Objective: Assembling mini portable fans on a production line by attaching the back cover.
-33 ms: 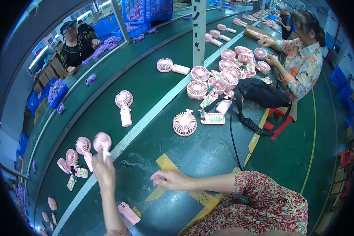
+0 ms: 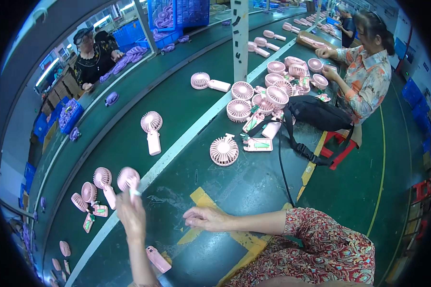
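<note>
My left hand [image 2: 131, 217] is raised at the white edge strip between the belt and the work table. Its fingers are closed round the handle of a pink handheld fan [image 2: 128, 178], whose round head points away and is smeared by motion. On the table, my right hand [image 2: 207, 219] rests with loosely bent fingers and nothing visible in it. Just beyond my left hand, more pink fans [image 2: 102, 177] lie on the belt, some with handles opened to show green parts. A pink handle cover [image 2: 158, 259] lies beside my left forearm.
A green belt [image 2: 177, 124] carries spaced fans along the table. An opened fan head [image 2: 224, 151], a pile of fans [image 2: 277, 95] and a black bag [image 2: 316, 113] with straps occupy the table's far right. A co-worker [image 2: 364, 71] sits beyond; another [image 2: 96, 57] works across the belt.
My left hand and its fan have shifted slightly right and nearer to me. Several fans on the belt sit slightly further right. My right hand stays where it was.
</note>
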Available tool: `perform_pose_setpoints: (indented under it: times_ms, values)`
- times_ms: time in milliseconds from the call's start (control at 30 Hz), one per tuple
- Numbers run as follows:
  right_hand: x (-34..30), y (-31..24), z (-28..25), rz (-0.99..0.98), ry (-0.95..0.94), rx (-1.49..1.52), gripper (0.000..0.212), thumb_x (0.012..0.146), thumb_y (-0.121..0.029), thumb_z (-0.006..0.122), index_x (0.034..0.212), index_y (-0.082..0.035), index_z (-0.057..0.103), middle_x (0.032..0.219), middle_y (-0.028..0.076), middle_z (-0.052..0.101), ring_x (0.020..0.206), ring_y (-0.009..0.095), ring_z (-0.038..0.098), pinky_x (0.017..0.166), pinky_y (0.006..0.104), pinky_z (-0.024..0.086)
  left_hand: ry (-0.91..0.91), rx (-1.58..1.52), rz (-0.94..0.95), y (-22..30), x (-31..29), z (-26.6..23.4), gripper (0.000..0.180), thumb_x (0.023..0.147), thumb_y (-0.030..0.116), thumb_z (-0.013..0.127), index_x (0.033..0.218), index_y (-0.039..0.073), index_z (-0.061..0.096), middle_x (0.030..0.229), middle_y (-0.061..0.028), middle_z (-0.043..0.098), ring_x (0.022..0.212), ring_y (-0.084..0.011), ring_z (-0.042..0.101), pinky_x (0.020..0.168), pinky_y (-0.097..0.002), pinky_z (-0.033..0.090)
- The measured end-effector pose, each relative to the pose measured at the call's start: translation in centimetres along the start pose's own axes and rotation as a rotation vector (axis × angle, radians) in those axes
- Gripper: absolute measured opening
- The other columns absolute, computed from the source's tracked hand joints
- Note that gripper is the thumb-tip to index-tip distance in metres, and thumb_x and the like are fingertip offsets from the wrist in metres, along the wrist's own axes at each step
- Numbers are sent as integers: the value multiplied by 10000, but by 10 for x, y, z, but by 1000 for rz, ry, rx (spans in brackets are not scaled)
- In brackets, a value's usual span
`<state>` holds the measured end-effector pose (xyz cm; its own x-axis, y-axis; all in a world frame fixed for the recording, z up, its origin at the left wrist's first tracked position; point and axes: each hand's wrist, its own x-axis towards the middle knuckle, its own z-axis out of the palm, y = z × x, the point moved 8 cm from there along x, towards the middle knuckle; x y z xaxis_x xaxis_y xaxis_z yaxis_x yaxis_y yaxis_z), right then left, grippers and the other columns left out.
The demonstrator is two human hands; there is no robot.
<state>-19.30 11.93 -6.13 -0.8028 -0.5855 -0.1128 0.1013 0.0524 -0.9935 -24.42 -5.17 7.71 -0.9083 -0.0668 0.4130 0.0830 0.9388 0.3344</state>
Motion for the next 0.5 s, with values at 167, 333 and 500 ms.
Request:
perform_pose_setpoints:
  times_ms: [167,333,500]
  values:
    - [-21,-4,33,194,-160,520,634,896,-490,495,1318,-40,350,1270,120,453,1164,206,459,948,371,400,-48,-46,34,50,-89,-2,428,727,19,571,1146,-56,527,1002,-217,521,930,-365,491,826,-446,404]
    - [-51,4,38,238,6,664,523,899,-489,488,1193,-57,473,1109,93,540,1048,156,520,854,326,453,-268,-262,-3,101,-163,12,485,758,98,628,1177,-92,473,1070,-247,512,1004,-384,474,875,-436,393]
    - [-93,20,34,404,40,827,388,923,-403,473,1013,-32,539,891,80,618,744,157,625,637,290,544,-212,-366,-10,94,-154,-8,304,762,96,642,1036,-26,592,987,-214,603,929,-364,574,823,-422,439]
